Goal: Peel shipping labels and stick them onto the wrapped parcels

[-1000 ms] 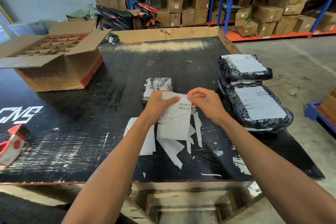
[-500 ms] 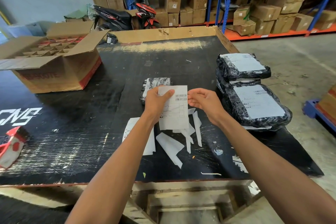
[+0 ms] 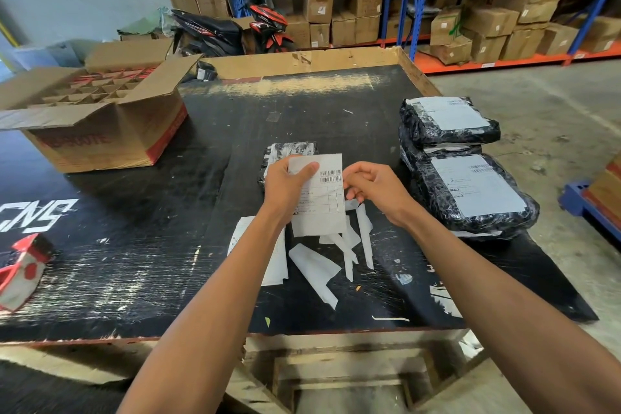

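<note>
tabletop (image 3: 319,104) black, worn | stacked labelled parcels (image 3: 470,191) at right edge | small unlabelled parcel (image 3: 292,149) mid-tabletop | label (image 3: 319,198) held above it, long axis upright, barcode upper right | left hand (image 3: 285,188) grip pinches label's upper-left corner | right hand (image 3: 376,188) grip curled at right edge, seemingly touching it

A white barcoded label (image 3: 319,195) is held upright above a small black-wrapped parcel (image 3: 285,151), while labelled black parcels (image 3: 470,185) sit stacked to the right.
</note>
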`<action>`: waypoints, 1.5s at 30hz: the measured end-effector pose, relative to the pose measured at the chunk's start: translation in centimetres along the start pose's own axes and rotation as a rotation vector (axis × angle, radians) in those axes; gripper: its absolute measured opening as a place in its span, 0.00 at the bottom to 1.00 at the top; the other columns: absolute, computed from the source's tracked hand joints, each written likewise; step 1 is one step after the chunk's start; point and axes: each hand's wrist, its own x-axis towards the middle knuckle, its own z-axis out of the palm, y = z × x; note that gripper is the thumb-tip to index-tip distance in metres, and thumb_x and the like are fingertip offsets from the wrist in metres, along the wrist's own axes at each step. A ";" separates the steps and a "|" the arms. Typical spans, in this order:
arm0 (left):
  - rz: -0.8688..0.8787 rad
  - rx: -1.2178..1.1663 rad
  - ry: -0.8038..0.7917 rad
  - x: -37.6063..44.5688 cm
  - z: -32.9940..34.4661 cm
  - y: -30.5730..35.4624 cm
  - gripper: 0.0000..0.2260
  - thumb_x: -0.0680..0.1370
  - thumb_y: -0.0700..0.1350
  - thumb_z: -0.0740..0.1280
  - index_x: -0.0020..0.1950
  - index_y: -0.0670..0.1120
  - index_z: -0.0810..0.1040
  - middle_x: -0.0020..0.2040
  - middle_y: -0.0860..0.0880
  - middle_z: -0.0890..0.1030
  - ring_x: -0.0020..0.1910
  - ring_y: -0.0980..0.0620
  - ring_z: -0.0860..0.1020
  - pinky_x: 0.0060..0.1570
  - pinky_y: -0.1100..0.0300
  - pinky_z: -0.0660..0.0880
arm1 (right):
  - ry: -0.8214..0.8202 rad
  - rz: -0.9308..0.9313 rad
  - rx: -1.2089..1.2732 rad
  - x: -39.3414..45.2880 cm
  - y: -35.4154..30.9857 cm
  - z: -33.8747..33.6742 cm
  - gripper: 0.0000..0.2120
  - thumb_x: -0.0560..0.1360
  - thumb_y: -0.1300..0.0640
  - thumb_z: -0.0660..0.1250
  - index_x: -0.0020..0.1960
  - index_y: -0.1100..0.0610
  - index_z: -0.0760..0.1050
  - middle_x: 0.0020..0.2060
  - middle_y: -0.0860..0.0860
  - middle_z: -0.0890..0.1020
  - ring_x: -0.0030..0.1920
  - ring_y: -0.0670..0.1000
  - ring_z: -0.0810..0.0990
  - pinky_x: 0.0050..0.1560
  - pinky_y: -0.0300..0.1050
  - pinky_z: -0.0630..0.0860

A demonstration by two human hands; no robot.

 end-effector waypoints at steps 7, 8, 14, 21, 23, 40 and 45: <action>-0.012 -0.012 -0.018 0.0 -0.1 0.2 0.06 0.76 0.43 0.74 0.52 0.44 0.83 0.45 0.48 0.87 0.45 0.46 0.86 0.47 0.49 0.83 | -0.014 -0.027 -0.010 0.2 -0.2 -0.1 0.05 0.78 0.63 0.67 0.48 0.60 0.83 0.39 0.54 0.85 0.34 0.47 0.78 0.34 0.39 0.72; -0.011 -0.021 -0.025 -0.1 -0.1 0.3 0.05 0.76 0.42 0.74 0.51 0.44 0.83 0.44 0.49 0.87 0.44 0.47 0.86 0.45 0.52 0.83 | -0.019 -0.029 -0.011 0.2 -0.2 -0.1 0.06 0.79 0.63 0.67 0.48 0.61 0.83 0.39 0.54 0.85 0.34 0.46 0.77 0.34 0.38 0.71; -0.011 -0.067 -0.076 -0.4 0.1 0.7 0.05 0.77 0.41 0.73 0.52 0.43 0.83 0.42 0.50 0.87 0.40 0.53 0.85 0.40 0.57 0.83 | -0.040 -0.031 0.028 0.1 -0.5 0.0 0.07 0.79 0.63 0.66 0.49 0.63 0.82 0.36 0.51 0.83 0.34 0.46 0.76 0.34 0.36 0.71; -0.015 -0.003 -0.007 0.1 -0.1 0.3 0.08 0.76 0.44 0.74 0.53 0.44 0.82 0.46 0.48 0.87 0.45 0.46 0.86 0.46 0.50 0.83 | 0.019 -0.050 -0.036 -0.1 -0.7 -0.1 0.05 0.78 0.60 0.68 0.47 0.58 0.83 0.40 0.54 0.86 0.33 0.47 0.77 0.34 0.39 0.71; -0.011 0.009 0.000 0.2 -0.1 0.3 0.06 0.76 0.44 0.74 0.51 0.45 0.82 0.46 0.48 0.87 0.45 0.46 0.86 0.47 0.50 0.83 | 0.026 -0.055 -0.062 -0.1 -0.7 0.0 0.05 0.78 0.60 0.68 0.47 0.58 0.83 0.40 0.54 0.86 0.32 0.47 0.76 0.34 0.38 0.71; -0.072 -0.172 -0.222 -0.8 0.2 1.0 0.11 0.78 0.42 0.71 0.59 0.39 0.81 0.51 0.42 0.86 0.50 0.43 0.85 0.48 0.50 0.83 | -0.128 -0.016 0.134 0.1 -0.5 0.2 0.09 0.81 0.60 0.66 0.55 0.62 0.83 0.40 0.55 0.82 0.34 0.44 0.73 0.34 0.35 0.68; -0.028 -0.169 0.015 -0.5 0.8 1.1 0.07 0.78 0.42 0.71 0.54 0.42 0.82 0.47 0.47 0.87 0.46 0.48 0.86 0.45 0.53 0.83 | 0.006 -0.020 0.195 -0.2 -1.0 0.5 0.13 0.83 0.54 0.62 0.54 0.61 0.82 0.46 0.58 0.84 0.39 0.50 0.78 0.40 0.42 0.75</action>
